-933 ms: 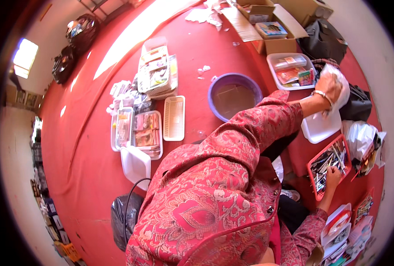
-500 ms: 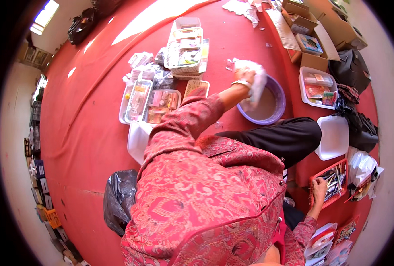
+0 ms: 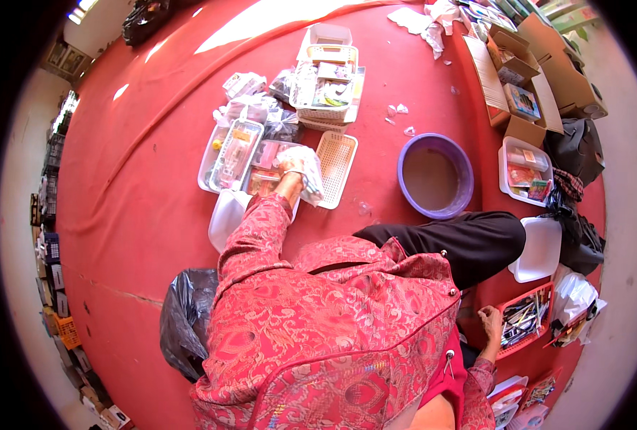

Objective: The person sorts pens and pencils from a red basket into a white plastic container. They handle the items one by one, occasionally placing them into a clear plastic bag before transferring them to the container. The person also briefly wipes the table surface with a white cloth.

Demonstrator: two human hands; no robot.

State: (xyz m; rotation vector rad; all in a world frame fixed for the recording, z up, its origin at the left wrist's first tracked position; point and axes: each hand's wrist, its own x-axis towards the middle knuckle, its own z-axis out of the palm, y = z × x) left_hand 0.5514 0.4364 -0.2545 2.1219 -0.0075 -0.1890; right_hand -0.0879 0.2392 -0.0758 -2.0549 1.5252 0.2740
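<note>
The left hand (image 3: 295, 174) grasps a clear plastic bag (image 3: 305, 170) above the clear trays (image 3: 234, 154), just beside the cream perforated tray (image 3: 336, 166). The right hand (image 3: 489, 320) rests, apparently unclenched, on the red basket (image 3: 524, 321) rim. All sit on the red floor (image 3: 139, 179).

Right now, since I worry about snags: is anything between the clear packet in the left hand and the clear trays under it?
Nothing visible does. The left hand holds the clear packet just over the clear trays; the white slotted tray lies beside it, not under it.
</note>
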